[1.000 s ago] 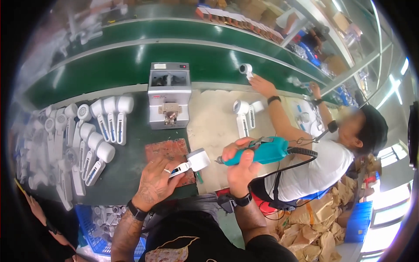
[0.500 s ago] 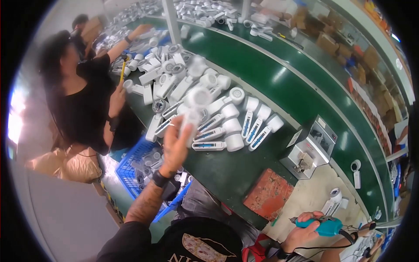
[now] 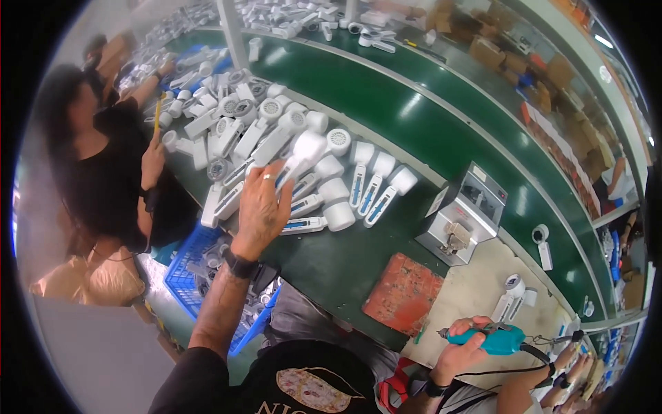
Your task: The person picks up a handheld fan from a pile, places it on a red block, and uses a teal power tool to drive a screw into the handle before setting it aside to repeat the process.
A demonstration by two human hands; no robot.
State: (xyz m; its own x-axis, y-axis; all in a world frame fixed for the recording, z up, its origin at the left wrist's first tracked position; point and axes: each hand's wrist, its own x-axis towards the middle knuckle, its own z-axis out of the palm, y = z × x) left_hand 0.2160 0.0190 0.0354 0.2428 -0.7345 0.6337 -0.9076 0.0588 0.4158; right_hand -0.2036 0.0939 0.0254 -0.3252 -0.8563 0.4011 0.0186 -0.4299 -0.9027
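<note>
Where the left hand point(image 3: 262, 207) reaches over the dark green bench point(image 3: 321, 265), I see its thumb and forefinger drawn partly together about the handle of a white drum-headed handheld unit point(image 3: 305, 148); the unit's head extends beyond the fingertips, away from the wearer and to the right. Similar units lie on both sides of these fingers: a dense pile point(image 3: 265, 127) beyond them, and a row of three point(image 3: 379, 181) to their right, heads outward. Below the left wrist stands a blue plastic basket point(image 3: 176, 277) of loose parts. Left of the left fingers, I note a co-worker point(image 3: 114, 148) holding a yellow stick point(image 3: 157, 110).

The right hand point(image 3: 465, 348) is closed around a teal electric screwdriver point(image 3: 503, 340), its bit pointing left past the fingers. Just left of that bit lies a small green strip point(image 3: 420, 333); beyond it, a worn red pad point(image 3: 403, 295). Farther beyond the right fingers stands a silver bench machine point(image 3: 463, 215).
</note>
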